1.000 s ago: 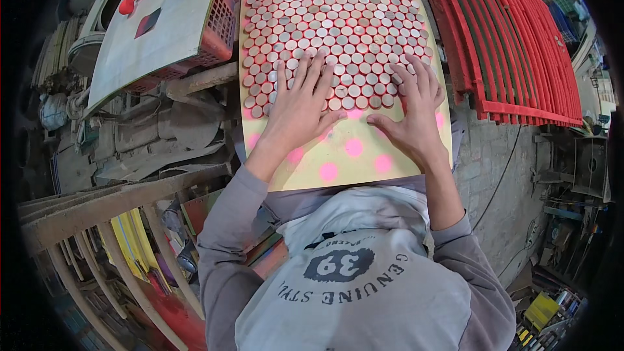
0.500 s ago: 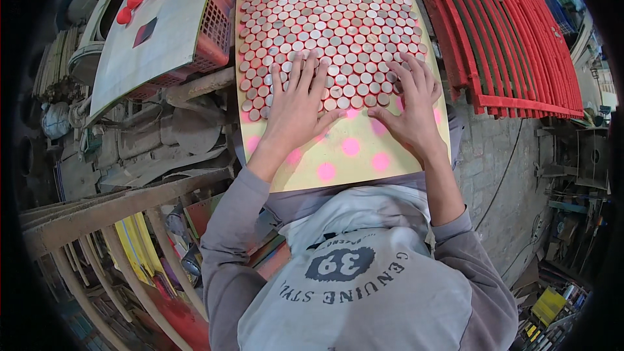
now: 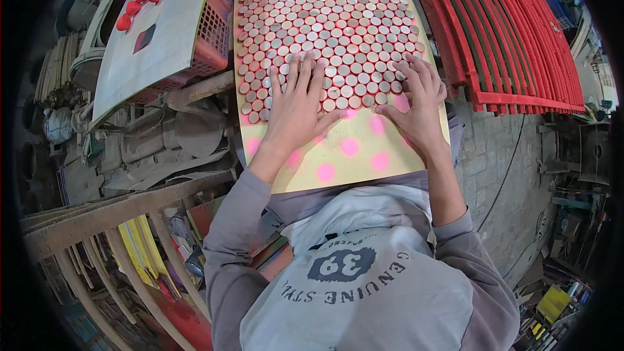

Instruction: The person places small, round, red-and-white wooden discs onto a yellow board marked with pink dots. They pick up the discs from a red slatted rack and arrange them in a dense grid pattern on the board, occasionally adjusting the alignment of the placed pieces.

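1. Grey paved workshop floor (image 3: 484,149), head view: showing at right, below a red-painted slatted panel (image 3: 526,104).
2. Pale yellow rectangular board (image 3: 354,171): lying lengthwise in front of the person, its near end showing fluorescent-pink round spots (image 3: 350,147).
3. Small round pale-faced discs with red edges (image 3: 337,41): sitting on the board in close staggered rows, their near edge running unevenly.
4. Left hand (image 3: 294,114): resting over the near rows, fingers extended and slightly spread, thumb standing apart.
5. Right hand (image 3: 422,112): holding its fingers bent at the near right corner of the discs, thumb well apart; no pinched disc is showing, though contact under the fingertips is hidden.
6. Handling note, by judgement: light, level pressure from both hands is probably serving the rows best; hard pushing is risking buckled rows or tipped discs.
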